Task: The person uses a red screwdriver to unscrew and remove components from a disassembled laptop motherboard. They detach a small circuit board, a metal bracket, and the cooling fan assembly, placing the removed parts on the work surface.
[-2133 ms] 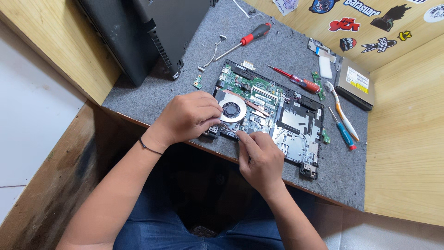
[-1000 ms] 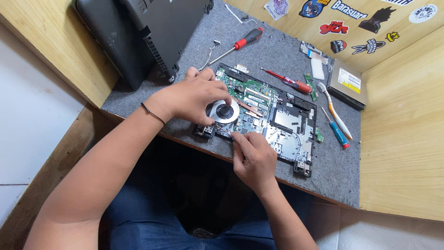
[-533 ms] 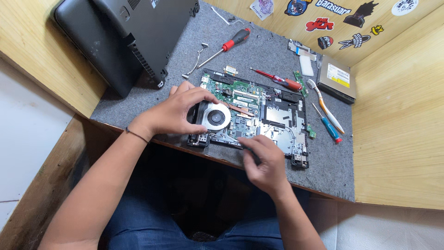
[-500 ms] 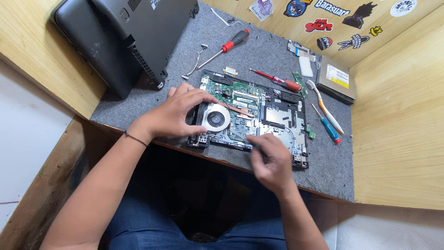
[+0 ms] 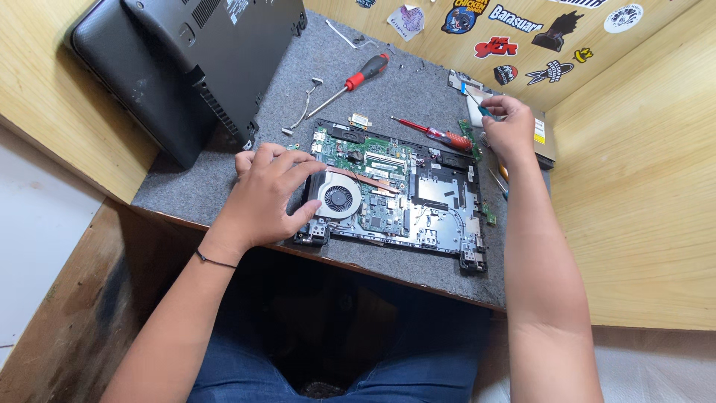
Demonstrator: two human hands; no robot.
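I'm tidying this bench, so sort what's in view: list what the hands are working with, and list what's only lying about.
In hand:
left hand resting on the opened laptop base, beside its cooling fan
right hand at a blue-handled tool

Lying about:
big red-and-black screwdriver
slim red screwdriver
black laptop cover
loose cable

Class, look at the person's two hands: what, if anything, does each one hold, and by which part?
The right hand pinches a thin blue-tipped tool near its end. The left hand holds nothing; it rests flat on the opened laptop base, beside the fan.
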